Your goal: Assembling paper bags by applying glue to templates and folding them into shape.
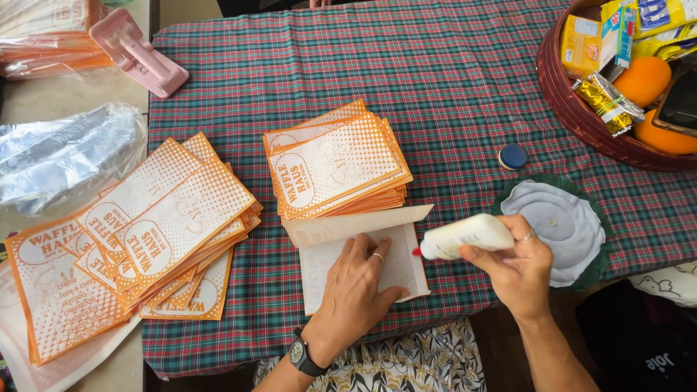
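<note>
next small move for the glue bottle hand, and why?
Probably ease the right hand left so the glue bottle runs its red tip along the paper bag's open flap. The tip already sits at the bag's right edge, and the left hand presses the bag flat on the plaid tablecloth.

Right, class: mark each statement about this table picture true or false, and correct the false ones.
1. The right hand holds a white glue bottle with a red tip. True.
2. The left hand lies flat on a white paper piece. True.
3. The blue cap is screwed onto the bottle. False: it lies on the checked tablecloth, apart from the bottle.
4. The woven basket stands at the near left corner. False: it is at the far right.
5. A stack of orange printed paper bags lies just beyond the white piece. True.
</note>
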